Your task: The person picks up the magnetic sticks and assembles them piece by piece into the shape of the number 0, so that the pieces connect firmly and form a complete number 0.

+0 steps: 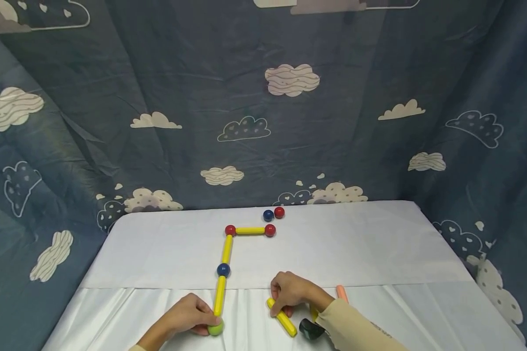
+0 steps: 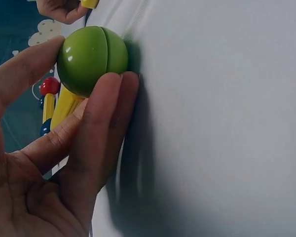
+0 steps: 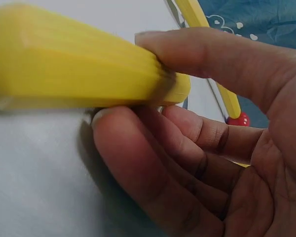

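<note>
My left hand (image 1: 188, 314) pinches a green ball (image 2: 86, 60) between thumb and fingers, close over the white cloth. The ball sits at the near end of a chain of yellow rods and balls. From it a yellow rod (image 1: 220, 296) runs up to a blue ball (image 1: 223, 269). Another yellow rod (image 1: 227, 249) leads on to a red ball (image 1: 230, 230), where the chain turns right along a third rod (image 1: 250, 230) to a second red ball (image 1: 270, 230). To the right, my right hand (image 1: 292, 292) pinches a loose yellow rod (image 3: 79, 64) near its upper end.
A loose blue ball (image 1: 268, 215) and red ball (image 1: 279, 212) lie at the table's far edge. Beside my right forearm are an orange rod (image 1: 342, 293) and a dark object (image 1: 311, 330), partly covered by the sleeve. A cloud-patterned curtain (image 1: 202, 97) hangs behind the white-covered table (image 1: 355, 243).
</note>
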Motion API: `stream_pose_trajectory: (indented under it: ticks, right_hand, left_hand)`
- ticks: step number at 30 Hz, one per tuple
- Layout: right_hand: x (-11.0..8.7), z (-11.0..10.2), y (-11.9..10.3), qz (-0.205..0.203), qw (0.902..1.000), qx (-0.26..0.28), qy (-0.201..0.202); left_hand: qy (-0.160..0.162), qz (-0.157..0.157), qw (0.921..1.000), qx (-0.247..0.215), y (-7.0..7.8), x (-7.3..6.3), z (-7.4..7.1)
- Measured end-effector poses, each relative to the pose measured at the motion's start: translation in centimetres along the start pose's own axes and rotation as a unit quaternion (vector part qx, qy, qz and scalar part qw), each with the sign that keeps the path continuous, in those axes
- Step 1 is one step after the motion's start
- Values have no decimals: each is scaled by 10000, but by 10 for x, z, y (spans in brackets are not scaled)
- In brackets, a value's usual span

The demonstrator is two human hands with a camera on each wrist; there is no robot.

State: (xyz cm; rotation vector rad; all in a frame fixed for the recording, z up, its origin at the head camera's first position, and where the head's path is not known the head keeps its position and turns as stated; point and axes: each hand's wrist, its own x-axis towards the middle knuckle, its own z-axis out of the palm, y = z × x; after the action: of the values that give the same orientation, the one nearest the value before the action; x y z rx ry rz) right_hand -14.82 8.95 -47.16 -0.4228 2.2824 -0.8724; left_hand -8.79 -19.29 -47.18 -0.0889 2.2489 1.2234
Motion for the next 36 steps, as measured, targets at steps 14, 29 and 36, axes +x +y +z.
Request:
stream_pose_trajectory:
  ticks: [14, 29, 36]
  right_hand:
    - [2, 8, -9, -537, 9984, -124, -105]
    - [9, 29, -42, -1112, 9906, -717, -352]
    - [11, 44, -60, -1337, 9807, -1368, -415]
  left_hand:
    - [-318, 172, 9993, -124, 0, 2, -2]
    - [-386, 254, 9988, -181, 0, 1, -3]
    - [-447, 390, 9977, -336, -1, 1, -3]
